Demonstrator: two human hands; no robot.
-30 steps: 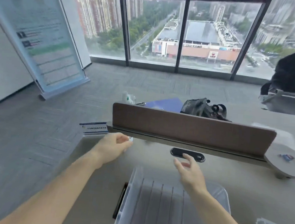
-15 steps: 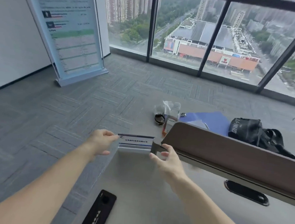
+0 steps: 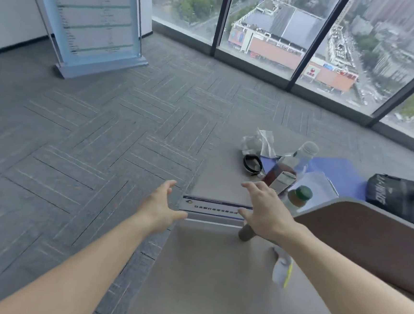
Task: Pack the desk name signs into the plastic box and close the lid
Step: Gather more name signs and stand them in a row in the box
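Observation:
A desk name sign [image 3: 212, 209], clear plastic with a white card and a blue stripe, stands at the far left corner of the grey desk [image 3: 210, 277]. My left hand [image 3: 162, 206] is at its left end, fingers spread, thumb close to the sign's lower left edge. My right hand [image 3: 265, 209] hovers at its right end, fingers apart and covering that end. Neither hand grips the sign. The plastic box and its lid are out of view.
A brown divider panel [image 3: 368, 243] runs along the desk at right. Behind the sign stand bottles [image 3: 284, 173], a green-capped bottle [image 3: 299, 196], crumpled plastic [image 3: 258, 142], a blue folder [image 3: 337, 173] and a black bag [image 3: 400, 198]. Carpet floor drops off left.
The view has swung left and nearer the desk corner. Both hands have opened wide on either side of the sign; the box has dropped out of view.

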